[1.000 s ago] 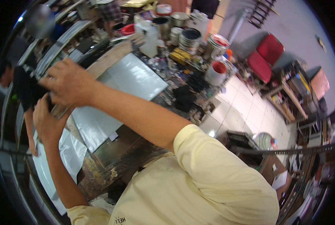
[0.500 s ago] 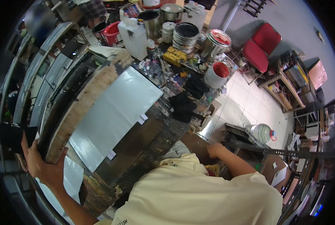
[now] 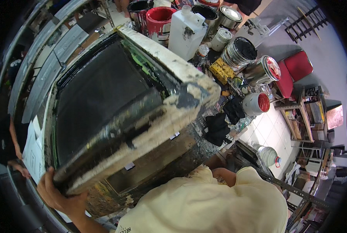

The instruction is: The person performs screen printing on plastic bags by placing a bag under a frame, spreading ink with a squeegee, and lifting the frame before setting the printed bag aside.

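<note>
A wooden screen-printing frame (image 3: 169, 120) with a dark mesh lies low over the paint-stained work table (image 3: 103, 198). Its broad near bar is smeared with dark paint, with green along the inner edge. My left hand (image 3: 62, 196) is closed round the frame's near left corner. The frame hides the white sheet seen earlier; small white tabs (image 3: 130, 166) show just past its near edge. Of my right arm (image 3: 224, 174) only a part appears beyond my pale yellow shirt, and the hand is hidden.
Paint cans, a red paint bucket (image 3: 159, 21), a white jug (image 3: 186, 33) and black rags (image 3: 219, 130) crowd the table's far right side. A red chair (image 3: 294, 73) and a water bottle (image 3: 267, 156) stand beyond. Another person's hand (image 3: 20, 167) is at the far left.
The screen frame has swung down from its raised tilt and now covers the white sheet, my left hand still on its corner. My right hand has gone out of sight behind my shirt.
</note>
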Tool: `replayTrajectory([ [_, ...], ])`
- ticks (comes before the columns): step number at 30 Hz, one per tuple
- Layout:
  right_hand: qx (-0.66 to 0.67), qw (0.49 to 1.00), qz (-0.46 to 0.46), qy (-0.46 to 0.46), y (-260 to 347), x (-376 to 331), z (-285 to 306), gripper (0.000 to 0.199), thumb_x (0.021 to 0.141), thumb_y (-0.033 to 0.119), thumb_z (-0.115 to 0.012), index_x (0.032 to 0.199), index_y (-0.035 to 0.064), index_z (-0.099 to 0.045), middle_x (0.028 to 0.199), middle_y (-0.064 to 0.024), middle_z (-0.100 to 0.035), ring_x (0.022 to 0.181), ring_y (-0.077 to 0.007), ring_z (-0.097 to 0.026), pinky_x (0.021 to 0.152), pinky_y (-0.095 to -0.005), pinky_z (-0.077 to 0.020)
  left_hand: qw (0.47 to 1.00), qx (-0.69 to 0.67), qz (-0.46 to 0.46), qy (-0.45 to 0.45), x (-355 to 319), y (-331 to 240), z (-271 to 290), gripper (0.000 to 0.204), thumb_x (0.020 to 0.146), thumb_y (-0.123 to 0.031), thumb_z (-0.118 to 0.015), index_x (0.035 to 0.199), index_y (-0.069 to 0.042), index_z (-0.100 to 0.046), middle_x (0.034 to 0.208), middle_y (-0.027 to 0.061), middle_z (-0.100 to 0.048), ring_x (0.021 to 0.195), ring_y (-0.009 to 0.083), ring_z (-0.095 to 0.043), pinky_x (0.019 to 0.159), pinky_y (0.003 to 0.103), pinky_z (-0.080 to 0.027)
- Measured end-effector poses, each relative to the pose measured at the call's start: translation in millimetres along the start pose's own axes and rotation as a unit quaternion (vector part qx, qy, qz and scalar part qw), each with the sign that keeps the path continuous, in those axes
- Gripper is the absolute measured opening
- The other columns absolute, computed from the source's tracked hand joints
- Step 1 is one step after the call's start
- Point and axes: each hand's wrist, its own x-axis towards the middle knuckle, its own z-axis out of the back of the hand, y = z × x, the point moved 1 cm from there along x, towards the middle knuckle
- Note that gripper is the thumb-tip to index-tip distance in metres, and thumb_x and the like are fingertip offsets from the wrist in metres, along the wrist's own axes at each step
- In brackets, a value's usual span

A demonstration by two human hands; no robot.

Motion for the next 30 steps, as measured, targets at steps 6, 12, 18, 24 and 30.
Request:
replayTrajectory([
  [6,0.106,0.990,-0.095,-0.017,34.3,-37.6,-16.4,0.062,0.088,0.044,-0.076,0.136,0.0055,-0.066,0.138,-0.0237,-0.067,0.128,-0.0414,-0.062,0.107,-0.0486,-0.0505,0.998,0.007,-0.017,0.058,-6.2,3.4,6.6,0.094,0.080,-0.071,-0.080,0.139,-0.001,-0.059,0.111,0.0195,-0.058,0.102,0.0379,-0.059,0.085,0.051,-0.047],
  [12,0.204,0.963,-0.173,-0.017,64.4,-59.8,-58.8,0.058,0.090,0.043,-0.073,0.134,0.0050,-0.067,0.137,-0.0239,-0.067,0.127,-0.0412,-0.063,0.104,-0.0491,-0.0520,0.998,-0.017,-0.004,0.057,-11.7,14.2,7.4,0.091,0.074,-0.045,-0.097,0.141,-0.001,-0.055,0.128,0.0187,-0.057,0.121,0.0383,-0.056,0.102,0.051,-0.047],
  [18,0.067,0.997,-0.001,-0.046,78.6,-79.6,-67.9,0.052,0.094,0.039,-0.069,0.131,0.0025,-0.067,0.129,-0.0256,-0.071,0.119,-0.0431,-0.067,0.100,-0.0515,-0.0546,0.999,0.010,-0.013,0.052,-8.4,22.0,7.3,0.083,0.073,-0.033,-0.099,0.135,-0.001,-0.056,0.130,0.0170,-0.059,0.120,0.0390,-0.058,0.102,0.051,-0.047],
  [24,0.173,0.980,-0.080,-0.048,87.8,-105.2,-62.8,0.048,0.093,0.030,-0.066,0.133,0.0032,-0.065,0.127,-0.0255,-0.072,0.116,-0.0453,-0.068,0.101,-0.0508,-0.0545,0.996,-0.043,-0.007,0.083,-6.6,30.9,12.2,0.087,0.074,-0.035,-0.098,0.139,-0.002,-0.052,0.130,0.0176,-0.058,0.123,0.0392,-0.057,0.103,0.053,-0.047],
  [30,0.165,0.972,-0.157,-0.058,63.5,-82.5,-64.4,0.065,0.083,0.028,-0.077,0.142,0.0054,-0.060,0.131,-0.0263,-0.070,0.121,-0.0455,-0.066,0.103,-0.0499,-0.0534,0.995,0.021,-0.035,0.096,-8.3,38.7,14.9,0.090,0.076,-0.039,-0.096,0.143,-0.003,-0.048,0.134,0.0165,-0.057,0.129,0.0399,-0.054,0.109,0.057,-0.045],
])
